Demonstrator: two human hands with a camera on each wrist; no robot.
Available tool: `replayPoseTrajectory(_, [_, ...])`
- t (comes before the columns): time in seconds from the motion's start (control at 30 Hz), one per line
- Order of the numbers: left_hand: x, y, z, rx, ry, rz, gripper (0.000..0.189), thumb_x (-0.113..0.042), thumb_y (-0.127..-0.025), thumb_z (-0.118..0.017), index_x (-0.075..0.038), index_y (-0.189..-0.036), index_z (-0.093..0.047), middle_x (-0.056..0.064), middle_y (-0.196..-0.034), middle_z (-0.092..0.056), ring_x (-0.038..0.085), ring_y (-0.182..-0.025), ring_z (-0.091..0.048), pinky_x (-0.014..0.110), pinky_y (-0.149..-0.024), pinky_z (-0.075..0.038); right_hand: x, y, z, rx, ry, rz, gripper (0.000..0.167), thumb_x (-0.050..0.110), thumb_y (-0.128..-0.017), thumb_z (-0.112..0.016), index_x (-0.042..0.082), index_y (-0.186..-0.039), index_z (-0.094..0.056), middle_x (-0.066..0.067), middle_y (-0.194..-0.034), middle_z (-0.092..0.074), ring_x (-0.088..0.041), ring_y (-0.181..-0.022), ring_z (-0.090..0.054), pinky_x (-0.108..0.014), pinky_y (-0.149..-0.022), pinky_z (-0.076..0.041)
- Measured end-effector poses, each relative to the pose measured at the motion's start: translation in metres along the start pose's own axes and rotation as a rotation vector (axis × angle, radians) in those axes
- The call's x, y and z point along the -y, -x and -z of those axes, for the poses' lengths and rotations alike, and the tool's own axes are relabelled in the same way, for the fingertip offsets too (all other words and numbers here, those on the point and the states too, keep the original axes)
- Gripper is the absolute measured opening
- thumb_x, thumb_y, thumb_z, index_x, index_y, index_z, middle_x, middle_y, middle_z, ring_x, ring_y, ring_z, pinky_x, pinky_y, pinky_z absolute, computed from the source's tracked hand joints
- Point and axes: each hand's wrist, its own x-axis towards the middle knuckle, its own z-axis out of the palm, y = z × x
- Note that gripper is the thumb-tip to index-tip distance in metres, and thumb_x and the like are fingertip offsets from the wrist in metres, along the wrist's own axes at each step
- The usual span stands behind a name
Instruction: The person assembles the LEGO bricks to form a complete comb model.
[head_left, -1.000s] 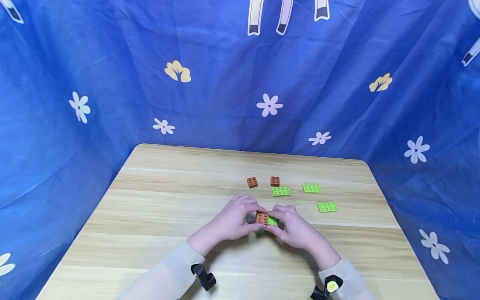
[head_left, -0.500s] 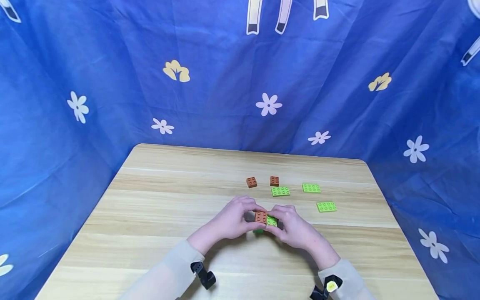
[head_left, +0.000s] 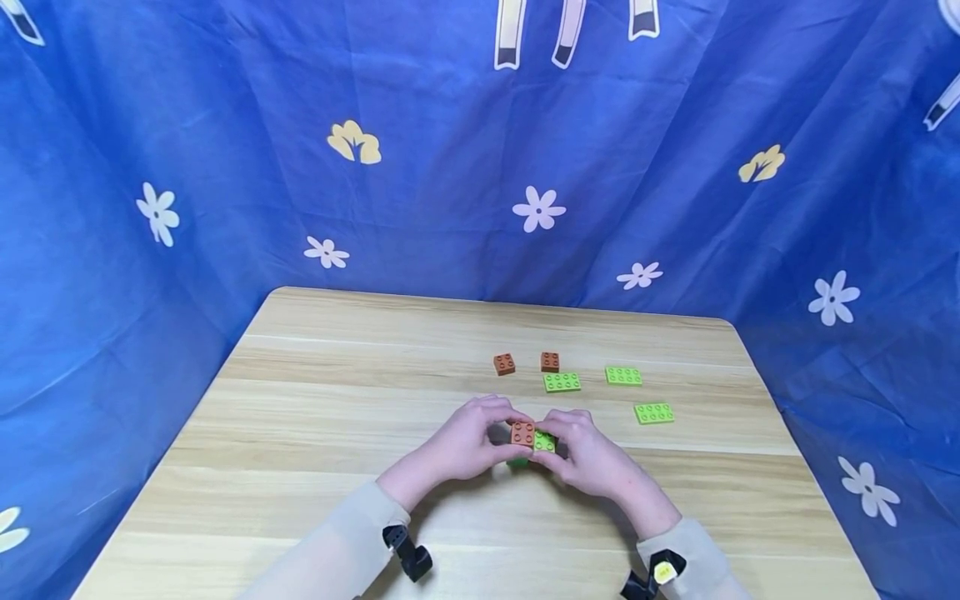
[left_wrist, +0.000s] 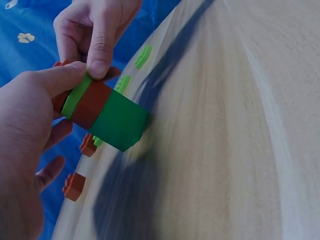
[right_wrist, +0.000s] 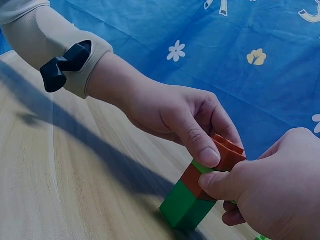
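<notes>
The top brick (head_left: 522, 433) is pinched by the left hand (head_left: 468, 440), the part-hidden plate (head_left: 544, 442) by the right hand (head_left: 588, 457); the yellow label (head_left: 664, 572) is illegible.

Blue flower-print cloth (head_left: 442, 158) hung behind and beside a wood-grain table (head_left: 322, 392) shows a curtained-off workspace.

Wood-grain tabletop (head_left: 337, 400): left hand (head_left: 468, 437) pinches reddish-brown brick (head_left: 522, 434), right hand (head_left: 588, 454) pinches lime brick (head_left: 545, 442) against it, darker green piece (head_left: 517, 462) showing below. Farther back, two brown bricks (head_left: 504, 364), one just beside lime plate (head_left: 562, 382); two more lime plates (head_left: 655, 413) rightward. Blue flowered curtain (head_left: 450, 167) behind.
</notes>
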Motion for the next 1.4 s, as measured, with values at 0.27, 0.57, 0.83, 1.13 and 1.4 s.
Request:
replayPoseTrajectory(0.27, [-0.001,-0.002,-0.001,-0.041,0.039,-0.006,0.048,-0.046,-0.090,-0.085,-0.014,-0.125,-0.076,-0.013,-0.116,-0.072,0.008,-0.113,-0.063,0.039,-0.103,-0.051,-0.002,0.000,-0.002,-0.033,0.007,0.044,0.027,0.032,-0.099,-0.077,0.013,-0.118,-0.076,0.017,-0.096,-0.065,-0.006,-0.082,-0.058,-0.042,-0.093,-0.046])
replayPoseTrajectory(0.57, [-0.003,-0.003,-0.003,-0.066,0.038,-0.001,0.039,-0.046,-0.089,-0.086,-0.023,-0.119,-0.079,-0.021,-0.102,-0.070,0.003,-0.101,-0.062,0.033,-0.094,-0.052,-0.001,-0.001,0.001,-0.011,0.003,0.032,0.026,0.031,-0.099,-0.077,0.015,-0.119,-0.076,0.019,-0.096,-0.063,-0.004,-0.083,-0.056,-0.043,-0.094,-0.046])
replayPoseTrajectory(0.83, [-0.004,-0.004,-0.003,-0.050,0.048,0.019,0.037,-0.045,-0.090,-0.085,-0.023,-0.118,-0.079,-0.021,-0.099,-0.068,0.006,-0.097,-0.063,0.034,-0.093,-0.051,0.001,-0.001,0.001,-0.004,0.009,0.007,0.027,0.035,-0.100,-0.076,0.016,-0.118,-0.076,0.020,-0.095,-0.063,-0.004,-0.083,-0.056,-0.043,-0.096,-0.046])
replayPoseTrajectory(1.13, [0.000,-0.003,-0.010,-0.047,0.127,0.074,0.038,-0.048,-0.089,-0.085,-0.024,-0.118,-0.080,-0.022,-0.100,-0.067,0.003,-0.100,-0.062,0.037,-0.097,-0.051,0.000,0.000,0.002,-0.009,-0.011,0.002,0.029,0.034,-0.099,-0.077,0.015,-0.121,-0.076,0.020,-0.096,-0.064,-0.004,-0.082,-0.057,-0.042,-0.095,-0.047])
replayPoseTrajectory(1.4, [0.002,-0.004,-0.014,-0.041,0.198,0.097,0.034,-0.040,-0.088,-0.088,-0.021,-0.115,-0.080,-0.021,-0.096,-0.068,0.004,-0.094,-0.065,0.038,-0.093,-0.053,-0.003,0.000,0.001,0.004,-0.039,-0.005,0.031,0.033,-0.098,-0.079,0.016,-0.124,-0.076,0.020,-0.099,-0.065,-0.004,-0.084,-0.058,-0.040,-0.091,-0.049])
